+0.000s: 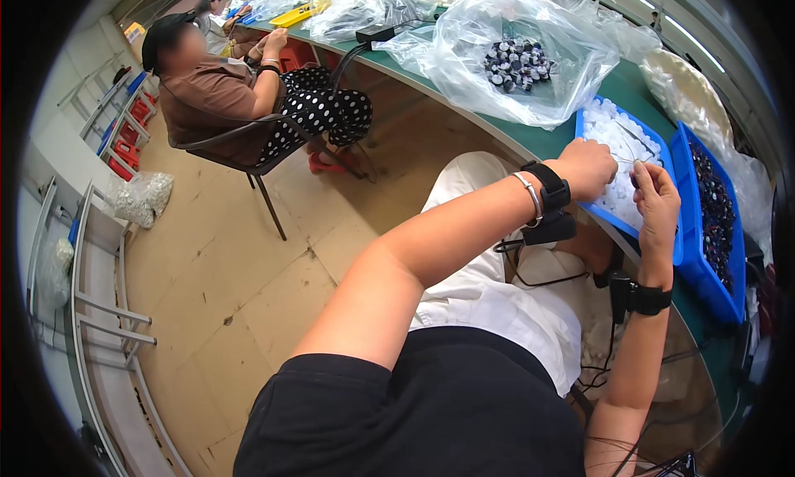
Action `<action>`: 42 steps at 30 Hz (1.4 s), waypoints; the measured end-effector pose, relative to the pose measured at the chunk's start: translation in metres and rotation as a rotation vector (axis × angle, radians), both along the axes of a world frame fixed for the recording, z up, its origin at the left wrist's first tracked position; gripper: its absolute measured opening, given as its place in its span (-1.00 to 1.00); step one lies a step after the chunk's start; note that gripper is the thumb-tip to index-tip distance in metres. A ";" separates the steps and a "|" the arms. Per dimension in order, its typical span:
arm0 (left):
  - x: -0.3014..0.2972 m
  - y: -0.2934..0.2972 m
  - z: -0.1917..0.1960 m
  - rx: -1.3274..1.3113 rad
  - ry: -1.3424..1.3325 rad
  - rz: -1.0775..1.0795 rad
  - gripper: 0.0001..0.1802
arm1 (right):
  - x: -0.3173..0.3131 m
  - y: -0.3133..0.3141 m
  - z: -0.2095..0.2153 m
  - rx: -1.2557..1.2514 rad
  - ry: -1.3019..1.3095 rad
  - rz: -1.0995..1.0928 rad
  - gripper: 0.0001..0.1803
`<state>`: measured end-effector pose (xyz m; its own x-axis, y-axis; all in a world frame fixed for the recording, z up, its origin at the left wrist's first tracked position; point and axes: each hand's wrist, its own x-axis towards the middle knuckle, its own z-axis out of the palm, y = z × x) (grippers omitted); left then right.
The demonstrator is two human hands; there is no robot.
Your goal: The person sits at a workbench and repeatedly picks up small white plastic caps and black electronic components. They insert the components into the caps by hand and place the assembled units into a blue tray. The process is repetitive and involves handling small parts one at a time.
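Note:
My left hand (586, 169) is closed over the near left side of a blue tray (684, 247) filled with small white pieces (613, 137). What its fingers grip is hidden, though a thin line shows between the two hands. Beside it, my right hand (658, 205) is raised at the tray's right side, thumb and fingertips pinched together on a small dark piece (635, 179). That piece is too small to name. Just right of this hand stands a deeper blue bin (686, 204) full of small dark shiny pieces (714, 204).
A clear plastic bag (447, 63) with black-and-white pieces (517, 65) lies on the green table (497, 129). Another person (215, 96) sits in a chair at the left. Cables (609, 369) hang by my right forearm. A bag of pale pieces (142, 197) rests on the floor.

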<state>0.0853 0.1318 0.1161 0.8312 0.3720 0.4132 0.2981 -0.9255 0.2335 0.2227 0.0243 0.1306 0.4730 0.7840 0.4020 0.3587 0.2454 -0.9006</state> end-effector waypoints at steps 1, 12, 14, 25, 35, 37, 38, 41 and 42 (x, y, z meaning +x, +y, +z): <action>0.000 0.001 -0.002 -0.011 -0.053 -0.012 -0.79 | 0.000 -0.001 0.000 0.006 0.087 0.036 -0.83; 0.006 0.008 -0.022 -0.063 -0.424 -0.095 -0.81 | -0.050 -0.057 0.015 -0.016 0.404 0.210 -0.89; 0.007 0.005 -0.023 -0.176 -0.562 -0.073 -0.82 | -0.051 -0.065 0.009 0.016 0.417 0.253 -0.89; -0.045 -0.067 -0.007 -1.112 -0.846 -0.255 -0.78 | -0.059 -0.097 -0.027 0.061 0.469 0.202 -0.87; -0.084 -0.125 -0.076 -1.672 -0.726 -0.199 -0.68 | -0.092 -0.101 -0.075 -0.138 -0.198 0.028 -0.88; -0.089 -0.125 -0.078 -1.707 -0.714 -0.171 -0.68 | -0.095 -0.102 -0.078 -0.124 -0.326 -0.002 -0.89; -0.088 -0.125 -0.081 -1.731 -0.725 -0.164 -0.68 | -0.095 -0.102 -0.080 -0.103 -0.385 -0.014 -0.89; -0.086 -0.123 -0.093 -1.842 -0.764 -0.173 -0.66 | -0.091 -0.104 -0.087 -0.104 -0.443 -0.044 -0.92; -0.088 -0.121 -0.096 -1.884 -0.761 -0.153 -0.65 | -0.092 -0.102 -0.089 -0.079 -0.453 -0.046 -0.93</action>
